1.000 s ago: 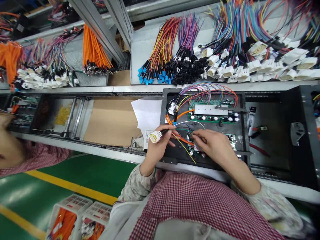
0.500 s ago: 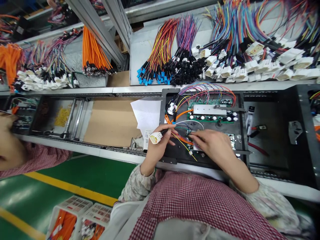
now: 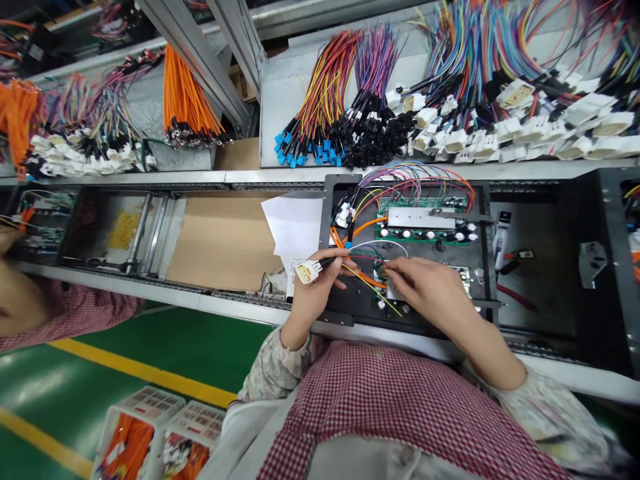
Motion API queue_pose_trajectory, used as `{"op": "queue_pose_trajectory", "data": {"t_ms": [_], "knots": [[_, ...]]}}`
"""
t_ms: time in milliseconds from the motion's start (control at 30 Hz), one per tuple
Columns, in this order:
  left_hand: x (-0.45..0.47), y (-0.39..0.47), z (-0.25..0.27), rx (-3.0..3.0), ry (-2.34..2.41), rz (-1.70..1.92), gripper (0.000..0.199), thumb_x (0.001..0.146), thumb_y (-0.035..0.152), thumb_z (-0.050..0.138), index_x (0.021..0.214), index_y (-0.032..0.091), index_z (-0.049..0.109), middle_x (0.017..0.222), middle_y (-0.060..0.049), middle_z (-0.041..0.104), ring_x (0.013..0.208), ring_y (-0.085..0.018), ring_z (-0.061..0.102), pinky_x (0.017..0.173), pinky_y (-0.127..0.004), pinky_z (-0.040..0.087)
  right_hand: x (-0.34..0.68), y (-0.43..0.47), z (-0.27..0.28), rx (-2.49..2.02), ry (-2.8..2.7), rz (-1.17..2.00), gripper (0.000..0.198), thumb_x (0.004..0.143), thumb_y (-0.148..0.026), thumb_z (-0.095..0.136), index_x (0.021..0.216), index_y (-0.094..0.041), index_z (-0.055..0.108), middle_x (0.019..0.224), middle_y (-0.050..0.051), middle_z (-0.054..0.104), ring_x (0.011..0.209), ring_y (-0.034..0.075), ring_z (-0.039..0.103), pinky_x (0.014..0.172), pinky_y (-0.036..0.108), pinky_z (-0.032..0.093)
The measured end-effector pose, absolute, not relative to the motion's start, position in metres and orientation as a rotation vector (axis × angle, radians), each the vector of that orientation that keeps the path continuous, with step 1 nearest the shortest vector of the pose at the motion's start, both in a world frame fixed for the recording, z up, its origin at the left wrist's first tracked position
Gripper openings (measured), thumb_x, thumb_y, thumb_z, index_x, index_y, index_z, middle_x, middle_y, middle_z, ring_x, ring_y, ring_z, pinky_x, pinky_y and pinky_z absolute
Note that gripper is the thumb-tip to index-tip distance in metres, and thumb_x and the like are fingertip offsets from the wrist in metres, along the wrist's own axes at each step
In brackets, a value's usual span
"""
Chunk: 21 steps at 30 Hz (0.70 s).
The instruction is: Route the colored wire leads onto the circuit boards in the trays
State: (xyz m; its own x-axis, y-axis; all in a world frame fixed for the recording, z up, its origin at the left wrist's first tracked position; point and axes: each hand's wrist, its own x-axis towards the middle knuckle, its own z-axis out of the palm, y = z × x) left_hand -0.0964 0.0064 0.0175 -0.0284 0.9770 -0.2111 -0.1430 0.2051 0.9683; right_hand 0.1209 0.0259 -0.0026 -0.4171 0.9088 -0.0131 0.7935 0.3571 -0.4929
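My left hand (image 3: 320, 287) is closed around the black-sleeved stem of a wire harness, whose white connector (image 3: 307, 271) sticks out to the left of the thumb. Thin wires, among them a yellow wire (image 3: 373, 291) and a white one, fan out rightward from that grip. Over the lower circuit board (image 3: 381, 272), my right hand (image 3: 417, 283) pinches a thin wire at its fingertips; the wire's tip is hidden. Both hands are above a black metal case (image 3: 345, 308). An upper circuit board (image 3: 433, 218) with a silver heat sink lies behind them, joined to many coloured wires.
Wire bundles (image 3: 325, 87) with blue and black plugs lie on the shelf behind, white-connector harnesses (image 3: 520, 127) to their right. Cardboard (image 3: 225, 243) and white paper (image 3: 295, 227) lie left of the case. A co-worker's arm (image 3: 20, 293) is at far left. Pliers (image 3: 515, 297) lie right.
The white connector in my left hand has tilted and shifted slightly left. The yellow wire's free end has swung right. My right hand stays pinched over the lower board.
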Motion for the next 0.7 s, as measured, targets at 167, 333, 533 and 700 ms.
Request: {"op": "queue_pose_trajectory", "data": {"t_ms": [167, 333, 533, 700], "knots": [[-0.0973, 0.0061, 0.0139, 0.931, 1.231, 1.176, 0.026, 0.092, 0.040, 0.067, 0.103, 0.016, 0.068, 0.091, -0.008, 0.078, 0.075, -0.016, 0.077, 0.052, -0.018, 0.055, 0.1191, 0.0281, -0.0078, -1.500, -2.358, 0.668, 0.031, 0.099, -0.034, 0.045, 0.099, -0.021, 0.073, 0.082, 0.007, 0.072, 0.076, 0.020, 0.067, 0.064, 0.029, 0.042], [-0.0971, 0.0062, 0.0120, 0.931, 1.209, 1.184, 0.025, 0.092, 0.040, 0.067, 0.103, 0.018, 0.068, 0.092, -0.007, 0.078, 0.076, -0.016, 0.077, 0.052, -0.018, 0.056, 0.1196, 0.0298, -0.0076, -1.491, -2.392, 0.696, 0.030, 0.098, -0.034, 0.047, 0.097, -0.021, 0.074, 0.083, 0.006, 0.072, 0.075, 0.020, 0.066, 0.063, 0.029, 0.040], [-0.0971, 0.0063, 0.0111, 0.940, 1.212, 1.185, 0.026, 0.093, 0.040, 0.066, 0.103, 0.017, 0.067, 0.092, -0.008, 0.077, 0.077, -0.017, 0.077, 0.053, -0.018, 0.057, 0.1188, 0.0316, -0.0084, -1.478, -2.420, 0.692, 0.029, 0.097, -0.033, 0.047, 0.095, -0.021, 0.074, 0.084, 0.007, 0.072, 0.073, 0.019, 0.067, 0.063, 0.029, 0.040], [-0.0969, 0.0058, 0.0108, 0.945, 1.211, 1.194, 0.025, 0.093, 0.040, 0.066, 0.103, 0.017, 0.067, 0.092, -0.007, 0.075, 0.077, -0.016, 0.077, 0.053, -0.017, 0.058, 0.1182, 0.0310, -0.0079, -1.461, -2.440, 0.670, 0.028, 0.096, -0.032, 0.050, 0.097, -0.022, 0.076, 0.083, 0.006, 0.073, 0.073, 0.020, 0.067, 0.062, 0.029, 0.040]]}}
